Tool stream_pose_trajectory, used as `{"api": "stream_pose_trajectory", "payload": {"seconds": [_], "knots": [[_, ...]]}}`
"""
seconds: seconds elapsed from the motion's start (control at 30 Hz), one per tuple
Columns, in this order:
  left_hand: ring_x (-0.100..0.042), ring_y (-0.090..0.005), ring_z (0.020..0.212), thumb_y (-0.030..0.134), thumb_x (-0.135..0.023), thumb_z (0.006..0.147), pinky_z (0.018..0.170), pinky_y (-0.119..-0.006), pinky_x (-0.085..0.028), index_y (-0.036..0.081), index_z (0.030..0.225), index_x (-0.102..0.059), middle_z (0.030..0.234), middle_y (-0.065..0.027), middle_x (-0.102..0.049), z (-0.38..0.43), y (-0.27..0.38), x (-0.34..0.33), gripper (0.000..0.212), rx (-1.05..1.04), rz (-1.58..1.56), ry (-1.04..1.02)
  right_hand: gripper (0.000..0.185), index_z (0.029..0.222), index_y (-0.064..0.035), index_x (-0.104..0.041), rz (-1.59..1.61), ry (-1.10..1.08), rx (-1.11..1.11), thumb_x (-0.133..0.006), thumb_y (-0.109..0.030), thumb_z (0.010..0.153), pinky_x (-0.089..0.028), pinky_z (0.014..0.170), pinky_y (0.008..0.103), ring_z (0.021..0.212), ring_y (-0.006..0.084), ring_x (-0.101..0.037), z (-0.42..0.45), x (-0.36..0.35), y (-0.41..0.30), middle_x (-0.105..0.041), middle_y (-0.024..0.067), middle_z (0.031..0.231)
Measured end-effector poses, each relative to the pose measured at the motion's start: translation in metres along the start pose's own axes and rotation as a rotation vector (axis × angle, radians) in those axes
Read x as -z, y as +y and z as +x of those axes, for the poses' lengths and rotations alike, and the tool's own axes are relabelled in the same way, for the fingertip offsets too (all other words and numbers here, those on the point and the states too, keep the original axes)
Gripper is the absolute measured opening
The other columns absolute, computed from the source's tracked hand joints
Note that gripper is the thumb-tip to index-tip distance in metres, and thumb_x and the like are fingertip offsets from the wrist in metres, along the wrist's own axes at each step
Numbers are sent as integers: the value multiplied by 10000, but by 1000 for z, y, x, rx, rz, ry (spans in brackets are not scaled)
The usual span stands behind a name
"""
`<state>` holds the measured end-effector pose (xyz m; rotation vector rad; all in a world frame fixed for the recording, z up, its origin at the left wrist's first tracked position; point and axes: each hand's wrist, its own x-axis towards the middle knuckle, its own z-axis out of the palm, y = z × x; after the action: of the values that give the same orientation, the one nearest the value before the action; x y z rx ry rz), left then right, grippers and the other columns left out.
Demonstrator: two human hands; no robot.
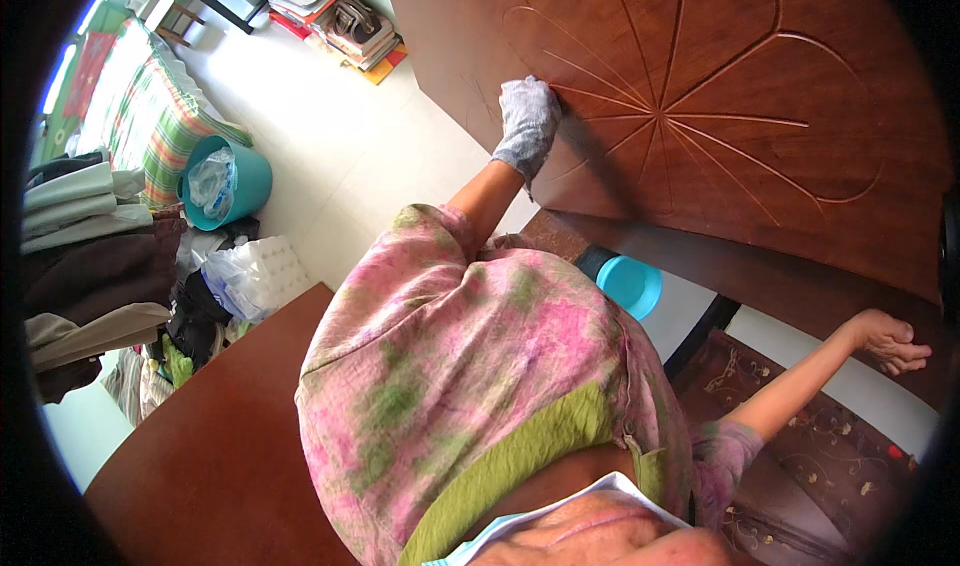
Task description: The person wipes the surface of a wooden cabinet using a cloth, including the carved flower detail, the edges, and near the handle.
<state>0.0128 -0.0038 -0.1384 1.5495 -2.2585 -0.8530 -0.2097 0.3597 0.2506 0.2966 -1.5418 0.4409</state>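
A grey cloth covering [531,112], like a sock or mitten, encloses my left hand [529,123]. That hand touches or hovers just over a reddish-brown wooden panel [757,168] with carved lines radiating like a flower; its fingers are hidden by the cloth. Out to the right, my bare right hand [892,342] is held with loosely curled fingers and nothing in them. It is near the lower wooden part of the furniture, above an upholstered chair [787,453] with a floral pattern.
A turquoise tub [251,183] holding plastic stands on the pale floor [337,146]. Stacked books [367,37] lie near the panel. Hanging clothes [97,258] and plastic bags [251,273] are at left. A brown wooden surface [225,423] extends beside my body. A light-blue container [634,285] sits below the panel.
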Motion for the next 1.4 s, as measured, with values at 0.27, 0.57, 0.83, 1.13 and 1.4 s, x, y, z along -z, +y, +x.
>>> {"api": "stream_pose_trajectory", "payload": {"seconds": [0.27,0.57,0.83,1.13,1.4], "knots": [[-596,-293,654,122,-545,843,599,-401,-443,59,680,-561,661,-138,-596,19,-13,-27,176,-165,-51,330,537,1328,16,-466,-17,25,44,-328,-311,926,-270,1004,526,1189,398,-368,1,-3,5,-336,281,1417],[-665,-188,682,191,-546,862,532,-380,-469,123,818,-713,749,-60,-682,26,-38,-128,186,-14,811,105,532,1325,22,-464,29,47,73,-329,-300,923,-272,1004,527,1163,406,-379,9,-12,-5,-358,288,1393],[-702,-225,811,321,-700,725,574,-377,-533,220,916,-759,867,-41,-721,-57,57,3,224,-394,570,-564,533,1332,17,-456,-13,23,52,-333,-300,921,-284,990,545,1159,411,-378,4,-6,3,-356,279,1393],[-676,-256,688,235,-657,712,562,-406,-488,160,721,-728,711,-86,-682,-71,116,57,104,-340,230,-198,536,1349,0,-443,61,-9,14,-359,-295,910,-244,999,558,1197,422,-338,0,-2,4,-318,274,1424],[-633,-335,638,213,-706,615,639,-426,-508,98,664,-691,667,-120,-654,-86,114,73,125,-610,16,84,514,1364,-45,-423,21,-1,22,-360,-297,921,-251,975,573,1161,421,-362,0,-1,11,-313,289,1423]]}}
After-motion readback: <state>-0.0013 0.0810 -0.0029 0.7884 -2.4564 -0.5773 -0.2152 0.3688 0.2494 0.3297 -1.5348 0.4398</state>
